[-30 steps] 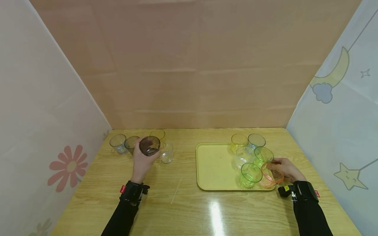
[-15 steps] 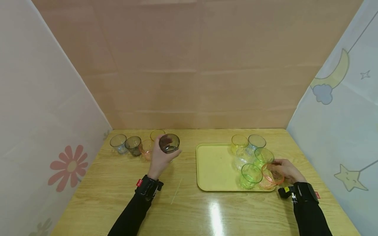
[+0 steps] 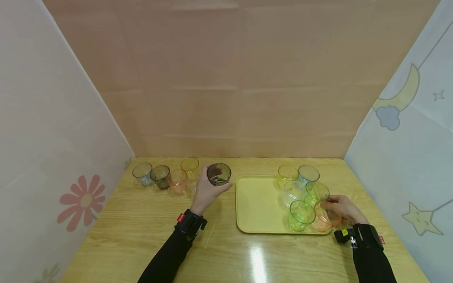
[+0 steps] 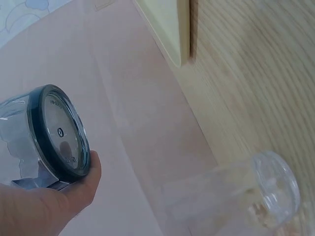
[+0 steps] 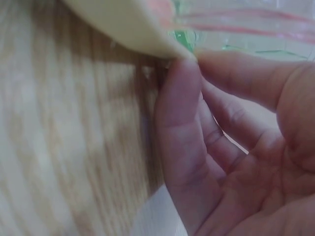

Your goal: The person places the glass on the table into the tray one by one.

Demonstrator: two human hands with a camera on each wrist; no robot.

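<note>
My left hand (image 3: 208, 192) grips a dark grey drinking glass (image 3: 218, 181), lifted above the table between the loose glasses and the yellow tray (image 3: 260, 220). In the left wrist view, the underside of the glass (image 4: 60, 132) faces the camera. At the tray's right edge, my right hand (image 3: 347, 210) pinches the rim, with thumb (image 5: 241, 73) and fingertip meeting on the tray rim (image 5: 133, 29) in the right wrist view. Beside those fingers stands an orange glass (image 3: 322, 225). Green glasses (image 3: 301, 220), a yellow one (image 3: 284, 179), a blue one (image 3: 307, 175) and a clear one (image 3: 291, 196) cluster on the tray's right half.
On the left of the table stand a blue glass (image 3: 143, 177), a dark glass (image 3: 161, 180), an orange glass (image 3: 178, 184) and a yellow glass (image 3: 190, 167). A clear glass (image 4: 278, 189) lies partly behind my left hand. Papered walls enclose the back and sides.
My left hand has carried the dark glass rightward, away from the loose glasses toward the tray. My right hand stays at the tray's edge. The view has tilted slightly.
</note>
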